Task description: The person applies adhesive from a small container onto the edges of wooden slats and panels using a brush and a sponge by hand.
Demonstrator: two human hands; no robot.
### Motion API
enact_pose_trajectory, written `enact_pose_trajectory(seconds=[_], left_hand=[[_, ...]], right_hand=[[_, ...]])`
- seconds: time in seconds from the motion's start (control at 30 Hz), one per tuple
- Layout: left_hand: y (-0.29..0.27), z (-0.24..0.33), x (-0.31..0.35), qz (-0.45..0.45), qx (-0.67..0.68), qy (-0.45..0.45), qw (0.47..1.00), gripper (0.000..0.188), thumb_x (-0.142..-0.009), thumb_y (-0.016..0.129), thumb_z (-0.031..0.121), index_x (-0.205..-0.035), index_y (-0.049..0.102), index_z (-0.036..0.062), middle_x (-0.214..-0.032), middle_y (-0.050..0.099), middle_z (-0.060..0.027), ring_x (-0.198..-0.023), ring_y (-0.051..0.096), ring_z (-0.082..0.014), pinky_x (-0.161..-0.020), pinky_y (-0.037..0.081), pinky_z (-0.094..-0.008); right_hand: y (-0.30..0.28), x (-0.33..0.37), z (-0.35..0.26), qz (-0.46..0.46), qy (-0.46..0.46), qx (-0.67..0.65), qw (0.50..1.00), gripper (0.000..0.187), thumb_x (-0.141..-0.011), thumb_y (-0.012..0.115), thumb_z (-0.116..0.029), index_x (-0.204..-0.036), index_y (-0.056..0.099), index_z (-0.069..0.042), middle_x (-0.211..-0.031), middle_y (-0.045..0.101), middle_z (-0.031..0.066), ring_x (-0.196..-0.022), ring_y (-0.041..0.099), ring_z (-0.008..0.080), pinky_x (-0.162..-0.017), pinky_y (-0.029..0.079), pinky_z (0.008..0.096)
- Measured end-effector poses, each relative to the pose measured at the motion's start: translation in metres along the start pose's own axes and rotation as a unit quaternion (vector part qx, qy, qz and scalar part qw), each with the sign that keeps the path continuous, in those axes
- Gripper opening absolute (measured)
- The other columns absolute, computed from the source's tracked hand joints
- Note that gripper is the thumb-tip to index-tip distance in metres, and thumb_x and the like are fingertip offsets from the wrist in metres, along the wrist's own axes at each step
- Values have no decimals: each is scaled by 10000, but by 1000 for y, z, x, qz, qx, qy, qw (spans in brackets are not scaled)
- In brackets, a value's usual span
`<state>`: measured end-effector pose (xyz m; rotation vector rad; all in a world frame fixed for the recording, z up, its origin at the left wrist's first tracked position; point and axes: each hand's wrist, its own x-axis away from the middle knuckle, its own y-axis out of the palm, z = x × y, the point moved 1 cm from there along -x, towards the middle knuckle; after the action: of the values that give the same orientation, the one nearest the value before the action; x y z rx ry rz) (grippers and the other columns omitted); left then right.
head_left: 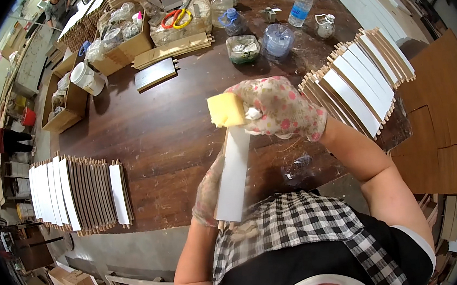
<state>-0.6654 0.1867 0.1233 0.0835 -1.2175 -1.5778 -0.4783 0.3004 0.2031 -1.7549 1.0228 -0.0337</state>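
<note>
My right hand (283, 106), in a flowered glove, is closed on a yellow sponge (225, 109). The sponge is at the far end of a white slat (232, 178); whether it presses on the slat, I cannot tell. A small white bit (253, 113) shows at the glove's fingers. My left hand (207, 197), also gloved, grips the slat along its left side, and its fingers are partly hidden behind it. The slat tilts toward me, with short wooden dowels sticking out of its near end.
Similar slats stand in a row at the left (86, 193) and another at the right (356, 82). Behind are a cut-open tub (243, 49), a blue-tinted container (278, 41), a water bottle (301, 8), red-and-yellow scissors (177, 18) and a white cup (87, 79). Two people are farther off at left.
</note>
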Motion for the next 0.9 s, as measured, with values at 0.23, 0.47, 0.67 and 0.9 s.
enact_pose_trajectory(seconds=[0.23,0.47,0.67,0.9], left_hand=[[-5,2,5,-16,89,-6,996,387,-941,480,287,-1230,525,32,-1045,619,-125,-807,626,-265,-605,517,-374],[-14,-9,2,4,127,39,991,401,-943,467,272,-1259,507,28,-1127,604,-139,-838,617,-277,-619,507,-360],[2,-5,8,-14,109,29,994,431,-942,468,256,-1312,473,34,-1173,581,-154,-899,626,-283,-646,555,-384],[4,-8,12,-121,155,18,980,506,-939,519,273,-1395,383,99,-1239,523,-190,-917,632,-366,-607,595,-404]], right_hand=[[-18,-1,18,133,71,-322,935,480,-790,742,-220,-1181,554,-15,-979,672,100,-825,680,175,-707,579,284],[-16,19,7,152,215,-341,902,439,-877,633,-45,-1283,473,0,-1115,621,125,-939,651,156,-781,577,238],[-1,4,-7,262,149,-466,832,370,-842,684,-59,-1184,548,-18,-1031,633,60,-876,627,108,-752,543,245],[31,25,16,288,143,-588,743,359,-879,665,-207,-1178,574,-31,-1002,636,8,-865,611,69,-752,520,220]])
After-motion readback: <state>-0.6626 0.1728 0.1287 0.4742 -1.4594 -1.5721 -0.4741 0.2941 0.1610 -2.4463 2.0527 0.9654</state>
